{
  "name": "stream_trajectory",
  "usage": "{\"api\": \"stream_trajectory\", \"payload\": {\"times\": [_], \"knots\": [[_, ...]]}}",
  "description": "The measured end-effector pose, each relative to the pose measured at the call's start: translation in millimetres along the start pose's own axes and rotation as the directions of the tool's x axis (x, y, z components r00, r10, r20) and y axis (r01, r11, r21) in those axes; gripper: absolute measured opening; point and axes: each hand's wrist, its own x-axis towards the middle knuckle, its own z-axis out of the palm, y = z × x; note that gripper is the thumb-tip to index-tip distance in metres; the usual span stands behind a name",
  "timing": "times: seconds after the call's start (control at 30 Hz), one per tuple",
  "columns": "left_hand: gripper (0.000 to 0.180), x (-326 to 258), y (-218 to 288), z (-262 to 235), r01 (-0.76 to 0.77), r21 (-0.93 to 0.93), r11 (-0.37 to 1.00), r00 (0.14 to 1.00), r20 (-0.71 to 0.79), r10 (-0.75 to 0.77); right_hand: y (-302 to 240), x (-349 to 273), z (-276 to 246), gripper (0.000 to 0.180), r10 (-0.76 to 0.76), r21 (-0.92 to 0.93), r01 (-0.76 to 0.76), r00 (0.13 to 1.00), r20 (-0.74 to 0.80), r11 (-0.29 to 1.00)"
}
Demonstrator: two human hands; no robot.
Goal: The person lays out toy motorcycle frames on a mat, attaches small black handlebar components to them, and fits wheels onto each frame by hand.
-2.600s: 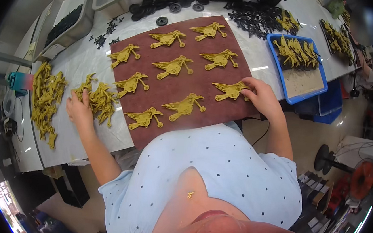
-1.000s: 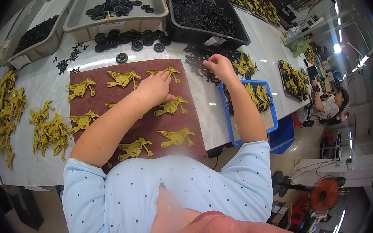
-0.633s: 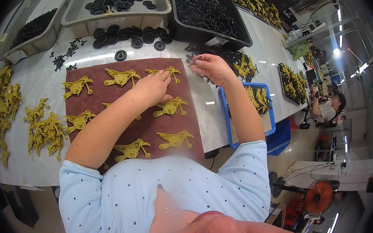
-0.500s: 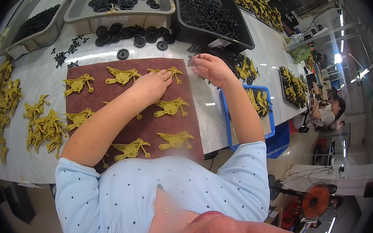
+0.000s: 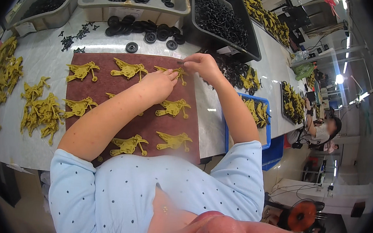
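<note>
Left, a heap of yellow pieces (image 5: pixel 42 115) lies on the table. Rightward, your left hand (image 5: pixel 161 85) rests over a yellow figure (image 5: pixel 181 73) at the maroon mat's (image 5: pixel 150 126) far right corner; whether it grips cannot be told. Just right, your right hand (image 5: pixel 203 67) pinches a small dark part (image 5: pixel 180 63) near that figure's exposed end.

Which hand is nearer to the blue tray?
Right. The right hand is beyond and left of the blue tray, its forearm overlapping the tray's left side in view; the left hand is farther left, on a yellow part.
</note>
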Motion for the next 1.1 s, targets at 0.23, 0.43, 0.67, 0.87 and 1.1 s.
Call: {"api": "stream_trajectory", "payload": {"times": [0.23,0.43,0.67,0.87,1.1], "knots": [[0.042,-1.4,-1.3,1.7,-0.021,-0.009,1.000,1.000,-0.014,0.021,31.4,26.3,14.4,0.016,-0.182,-0.103,0.177,0.983,-0.036,0.979],[0.043,-0.6,1.2,5.3,0.006,-0.015,1.000,0.999,-0.034,-0.007,25.3,29.3,11.9,0.012,-0.151,-0.184,0.155,0.988,0.034,0.971],[0.039,1.8,1.8,10.9,0.004,0.005,1.000,0.999,-0.054,-0.004,28.3,34.2,7.9,0.013,-0.003,-0.128,0.013,0.997,0.081,0.992],[0.041,1.3,3.4,9.3,0.018,0.020,1.000,0.998,-0.058,-0.017,35.9,38.9,14.4,0.012,-0.112,-0.163,0.119,0.992,0.054,0.979],[0.040,3.3,4.6,6.4,0.032,0.030,0.999,0.999,-0.014,-0.032,28.9,32.1,20.1,0.009,-0.292,-0.381,0.279,0.956,0.024,0.882]]}}
